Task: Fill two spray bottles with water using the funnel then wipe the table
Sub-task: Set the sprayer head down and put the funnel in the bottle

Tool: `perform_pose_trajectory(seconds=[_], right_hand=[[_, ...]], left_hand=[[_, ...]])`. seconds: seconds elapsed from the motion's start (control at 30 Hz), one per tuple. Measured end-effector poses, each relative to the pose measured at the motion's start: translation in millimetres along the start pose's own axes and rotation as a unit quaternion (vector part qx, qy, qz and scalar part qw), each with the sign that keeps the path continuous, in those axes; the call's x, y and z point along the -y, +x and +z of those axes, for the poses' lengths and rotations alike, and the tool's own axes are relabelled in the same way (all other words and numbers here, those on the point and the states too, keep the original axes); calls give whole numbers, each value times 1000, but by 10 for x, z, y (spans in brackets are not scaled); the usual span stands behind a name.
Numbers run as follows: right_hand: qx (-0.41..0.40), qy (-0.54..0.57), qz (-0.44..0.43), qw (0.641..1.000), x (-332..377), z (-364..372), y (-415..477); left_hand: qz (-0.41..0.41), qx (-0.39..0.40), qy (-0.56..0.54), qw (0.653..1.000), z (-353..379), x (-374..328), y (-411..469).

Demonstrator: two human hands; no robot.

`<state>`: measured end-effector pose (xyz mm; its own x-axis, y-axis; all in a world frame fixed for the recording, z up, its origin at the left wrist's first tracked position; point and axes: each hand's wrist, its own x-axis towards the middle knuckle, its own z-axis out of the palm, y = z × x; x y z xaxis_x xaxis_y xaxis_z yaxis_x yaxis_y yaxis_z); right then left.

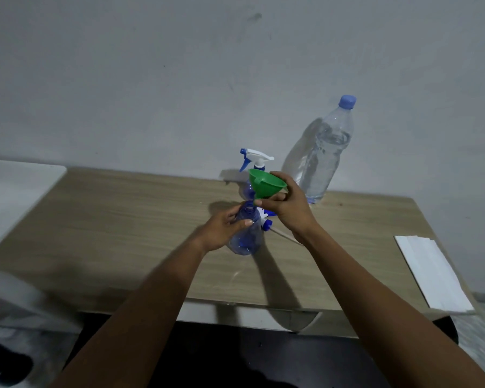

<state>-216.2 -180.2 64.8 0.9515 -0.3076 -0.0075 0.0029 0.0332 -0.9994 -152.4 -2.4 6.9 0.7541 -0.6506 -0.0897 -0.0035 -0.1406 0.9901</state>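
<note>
My left hand [221, 229] grips an open blue spray bottle [247, 236] that stands uncapped on the wooden table [123, 219]. My right hand [286, 208] holds a green funnel [265, 184] tilted just above the bottle's mouth, its spout near the opening. The removed spray head [266, 221] lies on the table under my right hand. A second blue spray bottle [254, 163] with its white and blue trigger head on stands behind the funnel. A large clear water bottle [322, 161] with a blue cap stands at the back by the wall.
A folded white cloth [429, 273] lies at the table's right edge. A white surface [11, 191] adjoins the table on the left. The grey wall [179, 79] runs along the table's far edge.
</note>
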Motion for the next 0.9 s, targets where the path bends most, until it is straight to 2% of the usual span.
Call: perform_pose_trajectory(seconds=[0.4, 0.9], right_hand=[[51, -101, -45, 993, -46, 52, 4], [43, -91, -27, 995, -217, -21, 18]], left_hand=[[-24, -13, -7, 1000, -26, 68, 49], [-4, -27, 35, 999, -14, 29, 34]])
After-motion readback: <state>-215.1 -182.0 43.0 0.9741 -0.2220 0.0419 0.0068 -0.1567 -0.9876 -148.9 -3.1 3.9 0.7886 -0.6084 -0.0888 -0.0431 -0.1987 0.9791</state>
